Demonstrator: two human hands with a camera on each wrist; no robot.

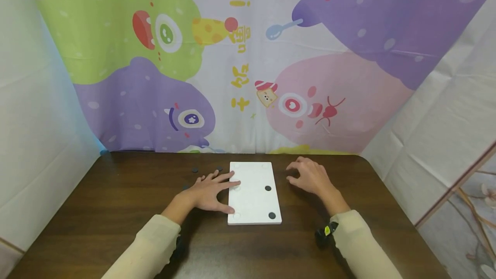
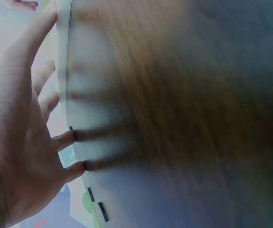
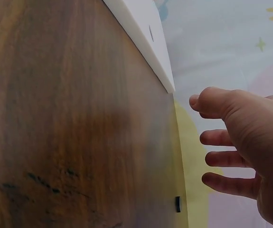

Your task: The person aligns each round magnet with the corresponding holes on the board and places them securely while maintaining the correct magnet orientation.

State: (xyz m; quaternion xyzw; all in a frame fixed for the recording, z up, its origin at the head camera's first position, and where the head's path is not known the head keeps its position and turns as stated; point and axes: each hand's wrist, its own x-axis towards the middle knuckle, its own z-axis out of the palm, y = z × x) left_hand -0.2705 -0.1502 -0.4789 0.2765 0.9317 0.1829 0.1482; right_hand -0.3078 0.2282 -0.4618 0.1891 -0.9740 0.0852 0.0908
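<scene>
A white board (image 1: 252,201) lies flat on the table with shallow round recesses along both sides. Two black discs sit in its right-hand column, a middle disc (image 1: 268,188) and a near disc (image 1: 272,215). My left hand (image 1: 209,193) is spread palm down at the board's left side, thumb and two fingertips over its left edge. The other fingers reach the table, as the left wrist view also shows. To the right of the board, my right hand (image 1: 311,176) hovers with loosely bent fingers and holds nothing; the right wrist view shows the gaps between them.
Loose black discs lie on the brown table (image 1: 116,210) beyond my left hand, one disc (image 1: 195,170) farther left and another disc (image 1: 219,168) nearer the board. A black piece (image 3: 178,204) lies by the far table edge. A cartoon-print curtain (image 1: 248,132) hangs behind.
</scene>
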